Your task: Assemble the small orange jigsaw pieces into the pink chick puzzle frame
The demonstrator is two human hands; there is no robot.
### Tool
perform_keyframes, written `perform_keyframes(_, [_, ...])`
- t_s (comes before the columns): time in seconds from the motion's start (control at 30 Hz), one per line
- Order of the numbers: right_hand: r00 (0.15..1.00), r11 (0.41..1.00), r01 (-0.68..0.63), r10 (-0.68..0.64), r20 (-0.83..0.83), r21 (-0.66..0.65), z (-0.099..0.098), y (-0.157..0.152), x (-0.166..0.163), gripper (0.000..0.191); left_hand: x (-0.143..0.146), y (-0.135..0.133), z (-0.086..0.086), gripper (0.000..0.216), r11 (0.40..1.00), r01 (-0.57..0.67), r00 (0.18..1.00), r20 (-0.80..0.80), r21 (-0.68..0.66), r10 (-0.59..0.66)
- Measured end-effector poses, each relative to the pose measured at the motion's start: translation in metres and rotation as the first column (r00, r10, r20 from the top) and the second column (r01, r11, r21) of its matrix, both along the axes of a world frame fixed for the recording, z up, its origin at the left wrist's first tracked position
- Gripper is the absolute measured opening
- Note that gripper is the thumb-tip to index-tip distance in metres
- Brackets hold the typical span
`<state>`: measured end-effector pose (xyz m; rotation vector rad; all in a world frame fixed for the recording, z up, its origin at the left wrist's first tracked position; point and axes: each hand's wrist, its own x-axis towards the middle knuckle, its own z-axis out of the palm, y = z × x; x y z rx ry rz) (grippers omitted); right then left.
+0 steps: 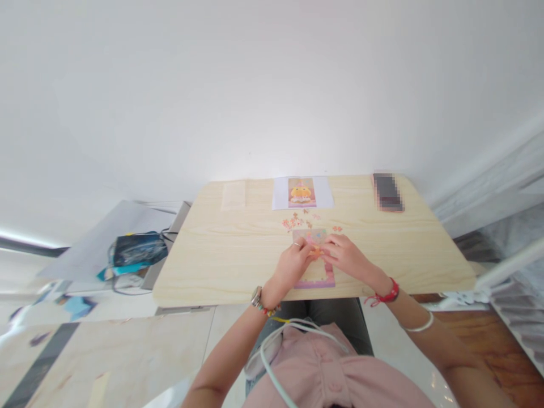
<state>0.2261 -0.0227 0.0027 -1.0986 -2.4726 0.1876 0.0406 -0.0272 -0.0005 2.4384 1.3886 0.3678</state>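
Note:
A partly assembled jigsaw puzzle [314, 283] lies near the front edge of the table, with a pink and purple border and a pale area inside its lower part. My left hand [291, 263] bends over its left side, fingertips pinched on orange jigsaw pieces [315, 251]. From the right, my right hand [346, 258] meets it with closed fingers on the same orange pieces. Exactly how many pieces are between the fingers is hidden. Beyond the hands, several loose jigsaw pieces [293, 222] are scattered, and a few more pieces [337, 229] lie to the right.
At the back of the wooden table [204, 255] lies a printed sheet [278, 195] with a yellow cartoon picture [301, 194]. A pale flat packet [233, 195] is at the back left, and a phone [387, 192] at the back right. A white cable [266, 357] crosses my lap.

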Motion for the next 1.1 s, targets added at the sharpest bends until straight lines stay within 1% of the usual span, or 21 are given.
perform_keyframes(0.13, [0.991, 0.999, -0.013, 0.008, 0.136, 0.031, -0.01, -0.002, 0.001, 0.017, 0.004, -0.002, -0.005, 0.021, 1.0, 0.014, 0.997, -0.076, -0.024, -0.016])
perform_keyframes(0.27, [0.982, 0.999, 0.011, -0.019, 0.188, 0.045, -0.018, -0.002, 0.001, 0.018, 0.004, -0.003, -0.008, 0.022, 1.0, 0.0, 0.994, -0.106, -0.029, -0.003])
perform_keyframes(0.47, [0.957, 0.994, -0.075, 0.05, 0.286, 0.076, -0.022, -0.004, 0.0, 0.016, 0.003, -0.006, -0.009, 0.024, 0.999, 0.035, 0.992, -0.124, -0.004, -0.036])
perform_keyframes(0.63, [0.964, 0.995, -0.027, 0.0, 0.267, 0.1, -0.018, -0.011, -0.003, 0.017, 0.006, -0.008, -0.011, 0.023, 0.998, 0.059, 0.982, -0.183, 0.018, -0.055])
perform_keyframes(0.8, [0.969, 0.988, 0.041, -0.075, 0.236, 0.147, -0.019, -0.019, -0.006, 0.018, 0.009, -0.012, -0.014, 0.019, 0.994, 0.079, 0.968, -0.245, 0.076, -0.058])
perform_keyframes(1.0, [0.969, 0.979, 0.106, -0.141, 0.202, 0.175, -0.024, -0.023, -0.009, 0.023, 0.01, -0.017, -0.018, 0.017, 0.986, 0.095, 0.963, -0.265, 0.139, -0.056])
perform_keyframes(1.1, [0.96, 0.977, 0.122, -0.162, 0.23, 0.176, -0.024, -0.027, -0.012, 0.022, 0.011, -0.022, -0.02, 0.017, 0.98, 0.097, 0.962, -0.27, 0.171, -0.048])
